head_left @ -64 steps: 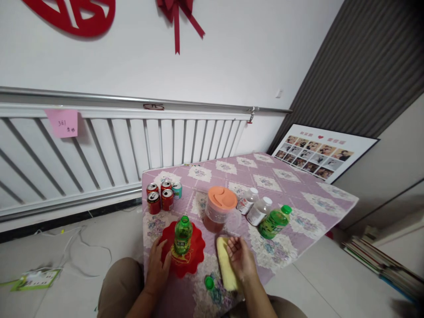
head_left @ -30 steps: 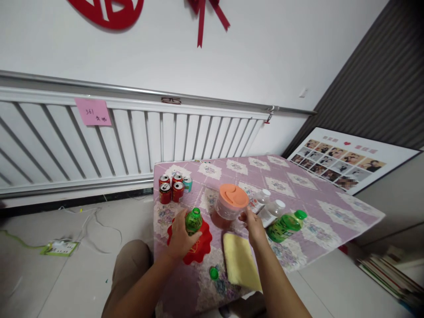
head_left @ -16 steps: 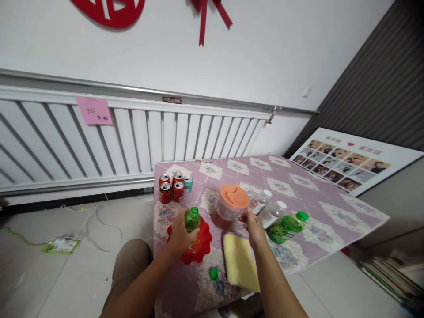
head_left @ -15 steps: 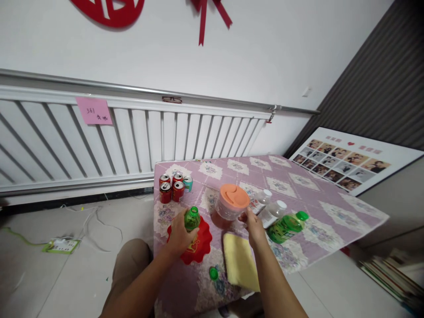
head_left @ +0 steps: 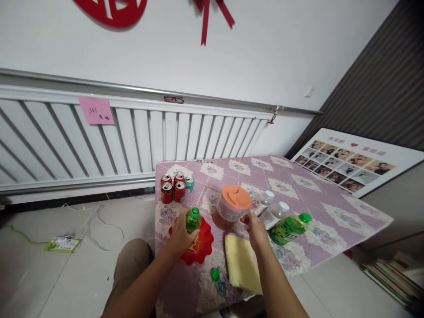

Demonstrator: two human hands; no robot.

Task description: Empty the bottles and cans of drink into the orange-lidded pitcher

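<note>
My left hand (head_left: 181, 234) is wrapped round an uncapped green bottle (head_left: 194, 219), upright over the red scalloped plate (head_left: 203, 247). Its green cap (head_left: 215, 274) lies on the tablecloth near the front edge. My right hand (head_left: 256, 227) is closed at the right side of a clear pitcher (head_left: 228, 214) with an orange lid (head_left: 236, 197), where the handle would be; my fingers mostly hide that part. Reddish-brown liquid shows in the lower pitcher. A folded yellow cloth (head_left: 243, 265) lies beside my right forearm.
Several drink cans (head_left: 172, 191) stand grouped at the table's left. Right of the pitcher are two clear white-capped bottles (head_left: 275, 214) and a larger green bottle (head_left: 289, 229). A white radiator (head_left: 198, 132) runs behind the table. A power strip (head_left: 62, 244) lies on the floor.
The whole view has shifted slightly, with everything a little further right. Both hands keep their holds; no object has visibly moved on the table.
</note>
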